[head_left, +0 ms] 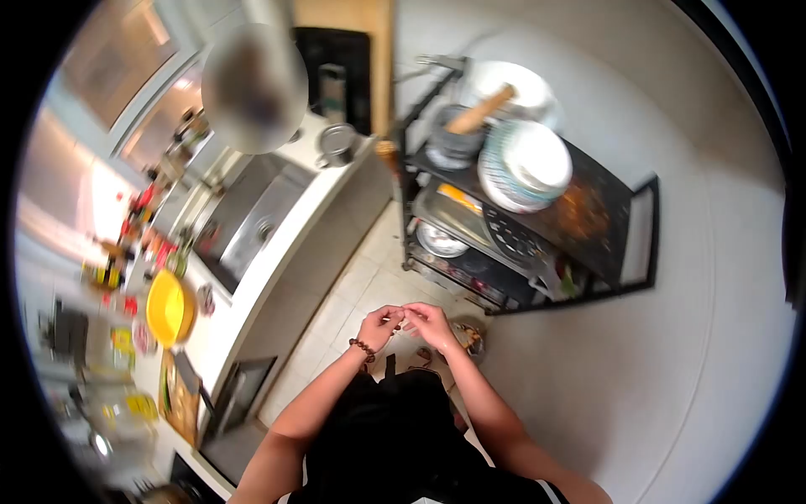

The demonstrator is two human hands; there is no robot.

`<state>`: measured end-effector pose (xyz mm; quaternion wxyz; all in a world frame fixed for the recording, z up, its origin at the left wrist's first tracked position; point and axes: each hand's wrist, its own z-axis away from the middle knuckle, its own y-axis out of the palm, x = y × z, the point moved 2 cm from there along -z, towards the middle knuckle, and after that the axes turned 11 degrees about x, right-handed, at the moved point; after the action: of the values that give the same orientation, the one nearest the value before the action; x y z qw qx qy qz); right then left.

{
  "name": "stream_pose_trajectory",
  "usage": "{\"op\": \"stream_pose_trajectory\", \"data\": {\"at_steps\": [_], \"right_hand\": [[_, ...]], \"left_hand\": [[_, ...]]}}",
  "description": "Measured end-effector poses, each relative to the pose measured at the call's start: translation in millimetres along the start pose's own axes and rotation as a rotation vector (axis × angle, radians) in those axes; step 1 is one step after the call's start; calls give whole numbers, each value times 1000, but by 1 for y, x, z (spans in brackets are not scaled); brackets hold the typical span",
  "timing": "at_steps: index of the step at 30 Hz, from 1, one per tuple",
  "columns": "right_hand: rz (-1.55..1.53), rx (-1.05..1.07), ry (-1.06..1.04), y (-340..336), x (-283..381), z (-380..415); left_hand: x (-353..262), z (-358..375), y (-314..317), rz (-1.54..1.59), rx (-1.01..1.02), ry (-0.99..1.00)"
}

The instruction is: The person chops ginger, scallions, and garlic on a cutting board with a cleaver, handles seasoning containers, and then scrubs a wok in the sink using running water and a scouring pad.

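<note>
My left hand (380, 328), with a beaded bracelet (363, 349) at the wrist, is held in front of my body. Its fingers are pressed together and meet the fingertips of my right hand (429, 326). The right hand is closed in a pinch too. Anything between the fingertips is too small to make out. Beneath the right wrist, partly hidden, stands a bin-like container (470, 340) with mixed scraps in it.
A black shelf cart (617, 244) ahead on the right carries stacked bowls (525, 164) and a stone mortar (453, 139) with a wooden pestle (481, 111). Along the left runs a counter (281, 231) with a sink (262, 227), a yellow basin (170, 308), a cutting board (179, 395) and a knife (191, 376).
</note>
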<state>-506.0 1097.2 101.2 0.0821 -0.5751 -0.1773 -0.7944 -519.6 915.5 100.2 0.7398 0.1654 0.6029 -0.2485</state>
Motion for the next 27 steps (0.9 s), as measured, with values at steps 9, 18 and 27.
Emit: {"op": "stream_pose_trajectory", "data": {"at_steps": [9,18,27], "right_hand": [[163,474,331,135,16,-75],[429,734,418,318,-7,-144],[534,979,530,473,-40,-168]], "left_hand": [[61,206,-119,419,-803,-253],[173,448,-182,560,-1408,-293],[266,601,-295,-105,-1919,-808]]}}
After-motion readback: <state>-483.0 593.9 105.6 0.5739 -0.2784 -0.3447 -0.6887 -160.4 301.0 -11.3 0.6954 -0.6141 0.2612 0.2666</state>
